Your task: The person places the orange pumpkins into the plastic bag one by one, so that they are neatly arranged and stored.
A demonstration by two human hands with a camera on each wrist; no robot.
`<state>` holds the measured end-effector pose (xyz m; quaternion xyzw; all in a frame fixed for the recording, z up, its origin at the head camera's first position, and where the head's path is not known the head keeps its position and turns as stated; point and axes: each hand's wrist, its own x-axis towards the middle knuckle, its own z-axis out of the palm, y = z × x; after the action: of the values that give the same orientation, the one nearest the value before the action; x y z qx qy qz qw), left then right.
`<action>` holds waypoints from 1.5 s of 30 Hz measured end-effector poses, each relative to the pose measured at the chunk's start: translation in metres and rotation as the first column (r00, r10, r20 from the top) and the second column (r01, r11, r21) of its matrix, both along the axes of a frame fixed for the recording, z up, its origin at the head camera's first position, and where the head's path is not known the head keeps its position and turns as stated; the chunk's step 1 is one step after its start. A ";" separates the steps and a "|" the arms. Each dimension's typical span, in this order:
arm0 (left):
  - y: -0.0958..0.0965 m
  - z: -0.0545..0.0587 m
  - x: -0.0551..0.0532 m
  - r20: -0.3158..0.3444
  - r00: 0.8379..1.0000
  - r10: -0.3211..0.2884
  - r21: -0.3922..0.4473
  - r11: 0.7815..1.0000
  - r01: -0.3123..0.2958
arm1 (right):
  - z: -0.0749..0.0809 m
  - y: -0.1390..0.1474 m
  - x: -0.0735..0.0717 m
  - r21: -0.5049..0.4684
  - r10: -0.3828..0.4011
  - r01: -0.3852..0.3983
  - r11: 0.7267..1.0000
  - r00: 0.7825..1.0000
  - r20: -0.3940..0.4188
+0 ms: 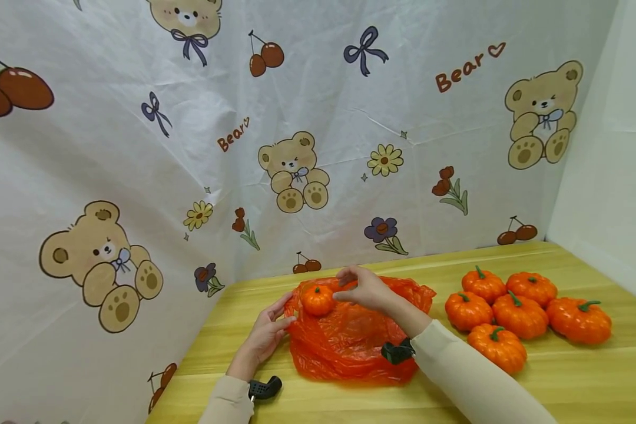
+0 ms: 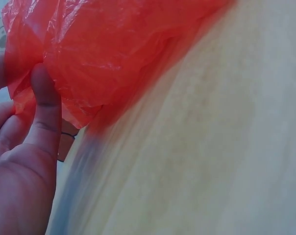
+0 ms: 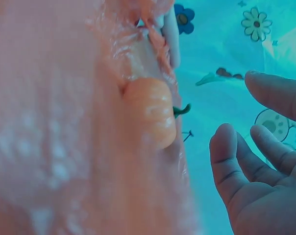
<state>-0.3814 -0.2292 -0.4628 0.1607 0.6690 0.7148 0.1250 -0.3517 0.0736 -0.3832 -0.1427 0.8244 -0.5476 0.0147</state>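
Note:
A thin red plastic bag lies spread on the table, its mouth toward the top. One small orange pumpkin with a green stem sits in the bag at its left side. My left hand pinches the bag's left edge between thumb and fingers; the left wrist view shows the thumb against the red film. Over the bag, my right hand hovers beside the pumpkin with fingers spread and nothing between them. In the right wrist view a gap shows between the fingers and the pumpkin.
Several more orange pumpkins stand grouped on the table to the right of the bag. The yellow wood-grain table meets a white cloth backdrop printed with bears at the back and left. A plain white wall rises at the right.

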 end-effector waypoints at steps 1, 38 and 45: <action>0.000 0.000 0.000 0.001 1.000 0.001 0.001 1.000 -0.001 | 0.002 0.000 0.002 -0.002 0.005 -0.005 1.000 1.000 -0.001; 0.002 -0.002 -0.001 0.023 0.999 0.035 0.007 0.999 -0.036 | 0.009 0.077 0.077 0.112 0.235 -0.225 0.968 0.969 -0.078; 0.002 -0.001 0.000 0.022 0.999 0.035 0.014 0.999 -0.035 | 0.010 0.097 0.090 0.148 0.232 -0.221 0.964 0.971 -0.057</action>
<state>-0.3811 -0.2274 -0.4640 0.1420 0.6652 0.7234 0.1186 -0.2613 0.1704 -0.3736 -0.2547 0.8391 -0.4773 0.0568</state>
